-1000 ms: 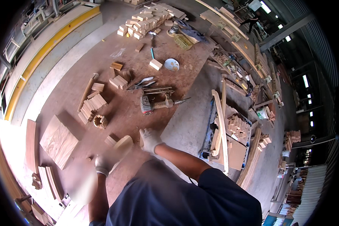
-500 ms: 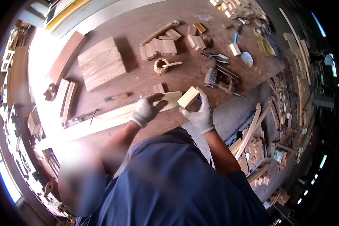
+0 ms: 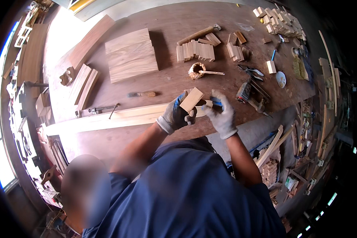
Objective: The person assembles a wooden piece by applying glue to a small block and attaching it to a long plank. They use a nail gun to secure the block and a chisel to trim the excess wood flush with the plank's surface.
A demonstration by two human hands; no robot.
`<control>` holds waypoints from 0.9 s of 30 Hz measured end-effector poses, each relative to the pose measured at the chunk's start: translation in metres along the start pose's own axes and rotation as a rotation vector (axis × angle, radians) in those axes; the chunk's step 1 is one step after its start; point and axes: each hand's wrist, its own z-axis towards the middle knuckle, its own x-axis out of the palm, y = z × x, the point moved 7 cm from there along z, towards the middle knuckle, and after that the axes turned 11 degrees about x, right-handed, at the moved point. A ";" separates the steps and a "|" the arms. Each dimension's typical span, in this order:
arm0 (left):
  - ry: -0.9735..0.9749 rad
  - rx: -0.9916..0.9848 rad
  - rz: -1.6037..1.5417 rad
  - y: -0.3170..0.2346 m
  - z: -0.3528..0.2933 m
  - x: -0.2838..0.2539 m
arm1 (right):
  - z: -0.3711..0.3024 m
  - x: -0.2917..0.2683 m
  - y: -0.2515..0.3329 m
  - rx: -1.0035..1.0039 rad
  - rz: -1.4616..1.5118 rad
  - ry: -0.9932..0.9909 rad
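Small wooden block is up off the surface, pinched in our left hand, so that grip is closed around the lower end of it while the flat pale face tilts up toward us. Our right hand sits just beside it, fingers curled in; something small and blue shows at the fingertips, but we can't tell what it is or whether that grip is really clamped on it. Both hands wear light grey work gloves and hang over the near edge of the surface, right above a long pale plank lying across it. Further back there's a square wooden panel, a row of small cut blocks standing side by side, and a little round pot with a stick in it. A chisel lies left of our hands, and some metal tools sit off to the right
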 end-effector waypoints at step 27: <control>0.076 0.165 1.488 0.014 -0.011 0.002 | -0.038 -0.005 -0.075 0.533 0.068 0.425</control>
